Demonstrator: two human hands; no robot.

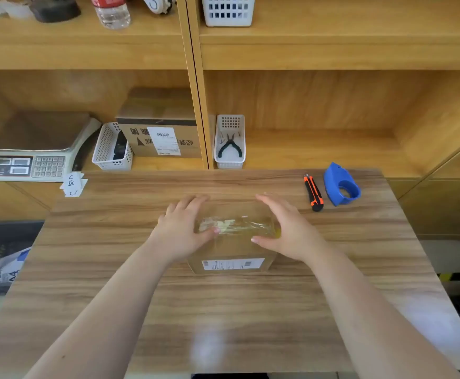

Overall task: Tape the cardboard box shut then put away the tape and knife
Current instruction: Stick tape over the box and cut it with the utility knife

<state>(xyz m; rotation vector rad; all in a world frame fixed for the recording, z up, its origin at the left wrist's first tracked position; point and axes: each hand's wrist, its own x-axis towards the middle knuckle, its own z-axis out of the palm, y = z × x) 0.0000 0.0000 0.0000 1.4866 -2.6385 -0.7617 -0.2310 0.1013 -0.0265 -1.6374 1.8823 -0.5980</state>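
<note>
While both hands rest on it, the cardboard box (231, 242) sits near the middle of the wooden table (141, 296), with a strip of clear tape (237, 225) running across its top from left to right and a white label (233, 264) on the side facing the camera. The left hand (185, 228) lies spread over the box's left edge, fingers draped toward the far side and thumb pressed on the tape; it grips nothing, flat against the surface. The right hand (283, 231) mirrors this on the right edge, fingers extended and thumb on the top near the tape's end, likewise pressing rather than clasping. At the table's far right corner, well apart from the box, the orange and black utility knife (314, 193) lies flat, and the blue tape dispenser (341, 185) stands just beside it to the right; neither is touched. On the shelf behind the table stand 2 white baskets: 1 (229, 143) holding pliers (230, 146), the other (111, 147) beside a labelled carton (160, 132). A weighing scale (32, 157) occupies the shelf's left end.
</note>
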